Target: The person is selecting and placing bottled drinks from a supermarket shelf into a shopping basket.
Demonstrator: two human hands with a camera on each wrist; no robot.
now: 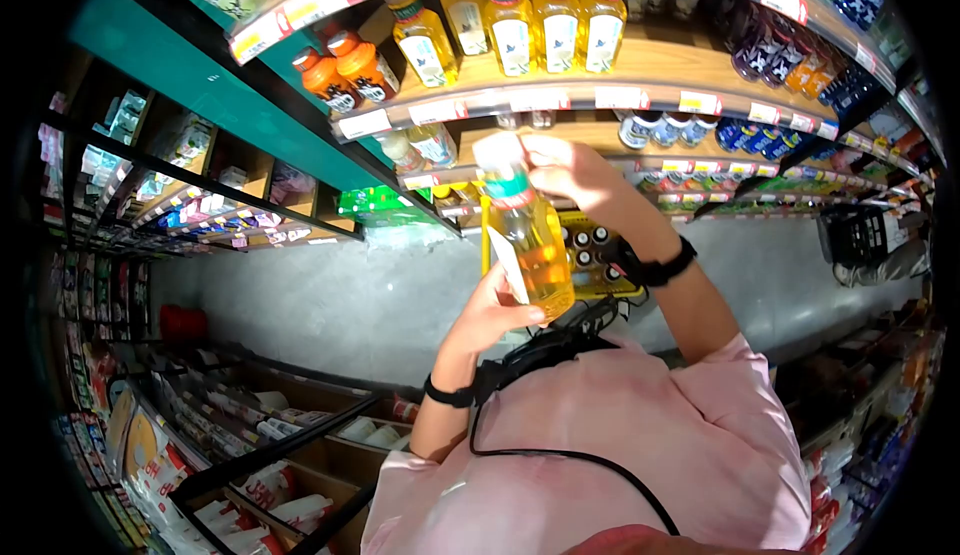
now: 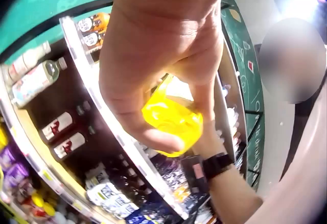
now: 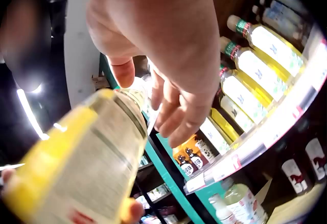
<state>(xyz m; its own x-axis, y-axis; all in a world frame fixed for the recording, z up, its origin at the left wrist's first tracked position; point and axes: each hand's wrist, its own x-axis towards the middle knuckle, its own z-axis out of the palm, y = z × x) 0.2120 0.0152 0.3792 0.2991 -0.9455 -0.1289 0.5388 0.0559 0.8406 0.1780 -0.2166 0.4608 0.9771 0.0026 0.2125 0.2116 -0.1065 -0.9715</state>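
A bottle of yellow drink (image 1: 545, 255) with a green-and-red neck band and a pale label is held up in front of the chest in the head view. My left hand (image 1: 482, 317) grips it round its lower end, thumb across the base. Up at the white cap (image 1: 496, 149), my right hand (image 1: 578, 173) has its thumb and fingers on either side of it. The right wrist view shows the bottle (image 3: 76, 157) tilted, its neck close under the right thumb. From the left wrist, the bottle's yellow base (image 2: 173, 121) shows between curled fingers.
Matching yellow bottles (image 1: 512, 35) stand on the shelf ahead, with orange bottles (image 1: 360, 67) to their left. Below the hands is a yellow-rimmed crate (image 1: 600, 255) holding several capped bottles. Black cables hang at the chest. Low shelving (image 1: 330, 455) lines the near left side.
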